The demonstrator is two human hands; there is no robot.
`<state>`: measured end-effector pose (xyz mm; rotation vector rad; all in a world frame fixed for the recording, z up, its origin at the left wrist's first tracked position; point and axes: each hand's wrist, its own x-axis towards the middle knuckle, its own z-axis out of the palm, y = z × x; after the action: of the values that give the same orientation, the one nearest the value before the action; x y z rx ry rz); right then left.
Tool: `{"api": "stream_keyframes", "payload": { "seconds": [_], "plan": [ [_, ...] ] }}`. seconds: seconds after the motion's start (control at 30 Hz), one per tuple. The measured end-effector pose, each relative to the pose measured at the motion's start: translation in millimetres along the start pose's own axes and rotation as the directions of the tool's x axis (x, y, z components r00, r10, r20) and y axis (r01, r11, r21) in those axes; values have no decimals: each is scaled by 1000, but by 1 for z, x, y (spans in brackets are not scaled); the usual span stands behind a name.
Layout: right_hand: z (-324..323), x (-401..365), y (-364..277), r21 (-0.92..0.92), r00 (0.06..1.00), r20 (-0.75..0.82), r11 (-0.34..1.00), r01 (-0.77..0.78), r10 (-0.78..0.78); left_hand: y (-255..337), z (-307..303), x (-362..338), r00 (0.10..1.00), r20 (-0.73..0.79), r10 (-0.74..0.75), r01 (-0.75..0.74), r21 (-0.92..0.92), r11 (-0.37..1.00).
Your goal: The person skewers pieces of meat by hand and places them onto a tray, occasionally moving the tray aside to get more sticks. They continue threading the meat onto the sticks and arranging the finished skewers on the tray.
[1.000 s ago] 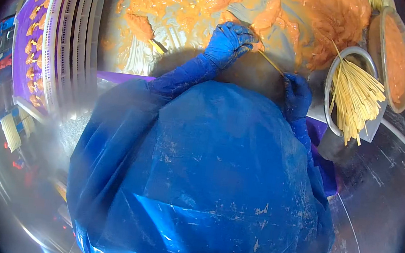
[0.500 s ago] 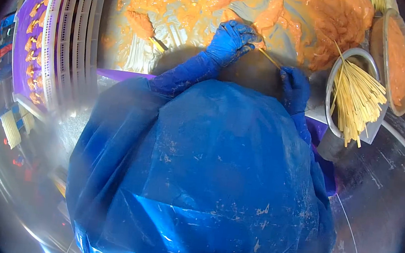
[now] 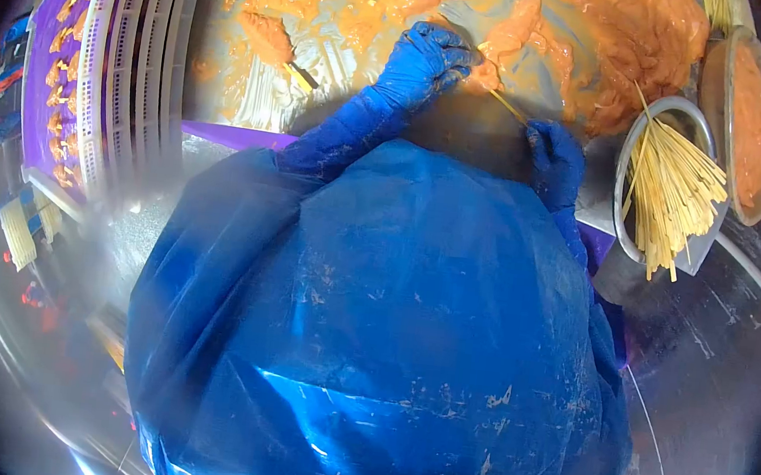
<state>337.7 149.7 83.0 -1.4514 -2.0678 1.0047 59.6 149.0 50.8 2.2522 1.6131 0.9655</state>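
My left hand (image 3: 429,62), in a blue glove, has its fingers pinched at the edge of an orange, marinated piece of raw meat (image 3: 485,74). A thin wooden skewer (image 3: 508,105) runs into this meat from the lower right. Closed around the skewer's other end is my right hand (image 3: 555,163), also gloved in blue. How far the stick goes into the meat is hidden. To the left of my left hand, another skewered piece of meat (image 3: 267,37) lies on the metal tray, its stick end pointing down right.
More marinated meat (image 3: 628,41) is heaped across the metal tray (image 3: 338,114). At right stand a container of wooden skewers (image 3: 673,189) and a bowl of orange meat (image 3: 749,128). Stacked white racks (image 3: 131,54) rise at left, beside a purple surface (image 3: 40,100) with several skewered pieces.
My left hand has shifted slightly left, and more of the meat around the skewer shows beside its fingers. My right hand stays at the skewer's end.
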Motion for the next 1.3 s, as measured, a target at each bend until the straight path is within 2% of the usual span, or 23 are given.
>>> {"api": "stream_keyframes", "payload": {
  "seconds": [0.13,0.2,0.33,0.43,0.5,0.63,0.73,0.8,0.83,0.9,0.93,1.03,1.13,1.2,1.3],
  "plan": [
    [-1,3,-3,-30,999,41,999,-32,33,-5,3,-3,1000,14,10,-10,13,1000],
    [1,6,1,-22,999,35,1000,-3,4,-2,4,-4,998,20,-56,56,2,998],
    [4,13,0,-59,999,18,998,31,-30,-3,5,-5,997,35,-66,65,31,997],
    [7,21,1,-100,997,71,995,23,-15,0,5,-4,997,44,-60,57,66,996],
    [15,26,3,4,996,24,997,83,-83,2,2,-3,997,29,-67,65,71,995],
    [14,32,-19,90,997,51,995,51,-56,6,-1,-1,997,23,-71,70,48,996],
    [18,33,-19,46,996,3,995,89,-90,3,-9,0,999,1,-49,49,15,999],
    [22,32,-12,70,990,-45,988,139,-136,-5,-16,-1,977,-114,-182,151,-236,960],
    [22,31,-13,70,990,-45,988,135,-132,-9,-18,-1,977,-111,-182,152,-237,960],
    [20,28,-17,83,999,-24,996,39,-37,-15,-23,-4,994,-67,-90,88,-27,996],
    [20,28,-18,85,999,-20,996,39,-37,-12,-22,-6,991,-56,-118,118,11,993],
    [19,30,-18,57,999,-18,997,43,-42,-9,-18,-8,987,-51,-152,154,36,987],
    [20,32,-15,53,998,7,997,60,-60,-8,-17,-6,990,-51,-130,130,-4,991],
    [21,35,-16,107,992,-27,986,124,-122,-5,-16,-6,990,-53,-130,130,-6,991],
    [20,38,-16,84,993,4,990,117,-118,-6,-14,-8,990,-44,-136,136,-11,991]
  ]
}}
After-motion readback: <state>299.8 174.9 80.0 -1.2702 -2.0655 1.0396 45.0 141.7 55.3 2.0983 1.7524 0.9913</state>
